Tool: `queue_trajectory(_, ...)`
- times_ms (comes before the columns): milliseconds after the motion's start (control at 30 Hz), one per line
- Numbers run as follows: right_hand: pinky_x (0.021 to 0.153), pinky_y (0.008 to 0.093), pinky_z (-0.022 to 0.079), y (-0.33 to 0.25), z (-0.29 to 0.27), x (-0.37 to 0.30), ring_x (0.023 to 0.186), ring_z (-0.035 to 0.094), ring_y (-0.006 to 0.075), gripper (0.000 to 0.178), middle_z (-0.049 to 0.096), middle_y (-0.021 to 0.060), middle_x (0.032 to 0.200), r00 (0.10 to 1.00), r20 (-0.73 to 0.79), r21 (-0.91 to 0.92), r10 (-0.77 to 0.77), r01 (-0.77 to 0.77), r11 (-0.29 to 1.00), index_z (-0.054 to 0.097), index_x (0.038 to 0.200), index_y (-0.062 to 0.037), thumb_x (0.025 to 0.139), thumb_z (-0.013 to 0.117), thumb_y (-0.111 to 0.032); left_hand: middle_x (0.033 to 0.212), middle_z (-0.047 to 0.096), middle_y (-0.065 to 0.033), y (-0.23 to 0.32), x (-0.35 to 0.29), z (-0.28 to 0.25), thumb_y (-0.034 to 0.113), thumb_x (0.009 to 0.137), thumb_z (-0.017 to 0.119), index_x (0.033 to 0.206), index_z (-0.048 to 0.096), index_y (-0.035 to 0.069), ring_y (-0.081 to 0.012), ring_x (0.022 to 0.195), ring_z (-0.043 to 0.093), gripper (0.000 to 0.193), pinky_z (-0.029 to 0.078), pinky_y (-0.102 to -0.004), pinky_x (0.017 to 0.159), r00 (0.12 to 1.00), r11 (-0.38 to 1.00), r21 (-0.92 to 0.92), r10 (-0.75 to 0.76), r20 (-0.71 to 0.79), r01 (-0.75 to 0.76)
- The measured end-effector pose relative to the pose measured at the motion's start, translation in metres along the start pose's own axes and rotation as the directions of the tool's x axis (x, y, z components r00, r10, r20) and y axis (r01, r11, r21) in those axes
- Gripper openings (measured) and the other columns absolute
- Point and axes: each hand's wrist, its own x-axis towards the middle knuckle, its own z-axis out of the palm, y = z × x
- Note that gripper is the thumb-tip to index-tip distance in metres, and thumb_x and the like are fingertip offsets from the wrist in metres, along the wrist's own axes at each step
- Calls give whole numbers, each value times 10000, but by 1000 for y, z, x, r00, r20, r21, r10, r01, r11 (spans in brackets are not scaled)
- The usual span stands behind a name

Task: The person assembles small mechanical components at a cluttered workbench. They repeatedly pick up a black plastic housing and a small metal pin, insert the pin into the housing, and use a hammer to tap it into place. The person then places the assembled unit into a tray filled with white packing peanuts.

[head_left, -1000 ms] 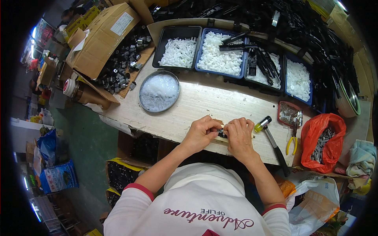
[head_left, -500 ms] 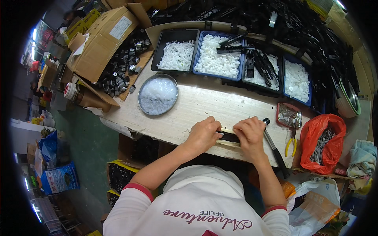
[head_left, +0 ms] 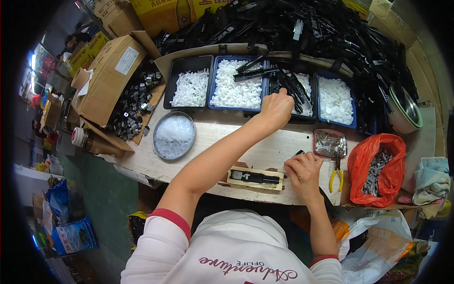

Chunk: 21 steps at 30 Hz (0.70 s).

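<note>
My left hand (head_left: pixel 278 110) reaches across to the third tray, its fingers bent together at the long black plastic parts (head_left: pixel 297 89) lying there; what they grip is hidden. On the bench's near side, a light wooden block (head_left: pixel 279 185) holds a black, slim mechanism (head_left: pixel 255 177) in its recess. Just right of the block, my right hand (head_left: pixel 305 171) is closed, with a thin pale tip showing at its fingers; the rest of that item cannot be made out. A hammer's black handle (head_left: pixel 329 204) shows beyond the right wrist, its shaft mostly covered.
Trays of white plastic pieces (head_left: pixel 236 90) line the back, before a heap of black parts (head_left: pixel 326 38). A round metal dish (head_left: pixel 174 135) stands left. At right are a red box of pins (head_left: pixel 330 143), yellow-handled pliers (head_left: pixel 336 177) and a red bag (head_left: pixel 378 170).
My left hand has left the wooden block and gone forward to the third tray. My right hand has drawn slightly off the block, leaving the black mechanism uncovered in it. The view has shifted.
</note>
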Motion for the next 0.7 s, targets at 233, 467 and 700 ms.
queue_trajectory(233, 755, 365, 287, 5, -4, -5, 786, 485, 190, 110, 557, 1, 775, 1000, -7, -19, 28, -28, 999, 615, 787, -91, 687, 647, -60, 806, 601, -192, -9, 20, 8, 60, 664, 626, 708, 633, -13, -333, 708, 609, 85, 498, -407, 625, 999, 998, -58, 34, 39, -32)
queue_trajectory(467, 761, 352, 285, 9, -10, 0, 788, 486, 188, 105, 558, -1, 771, 997, -34, -4, 76, -76, 997, 620, 799, -98, 701, 636, -62, 580, 580, -52, -27, 14, -18, 40, 729, 653, 693, 606, -15, -98, 506, 569, 82, 413, -244, 413, 969, 703, -669, -211, 127, 241)
queue_trajectory(700, 758, 341, 286, 9, -12, 7, 783, 488, 182, 70, 560, -4, 766, 995, -75, -23, 65, -67, 998, 621, 775, -100, 715, 632, -66, 610, 578, -40, -32, 13, -18, 59, 726, 689, 747, 605, -7, -84, 502, 549, 108, 407, -214, 394, 956, 400, -883, -250, 151, 244)
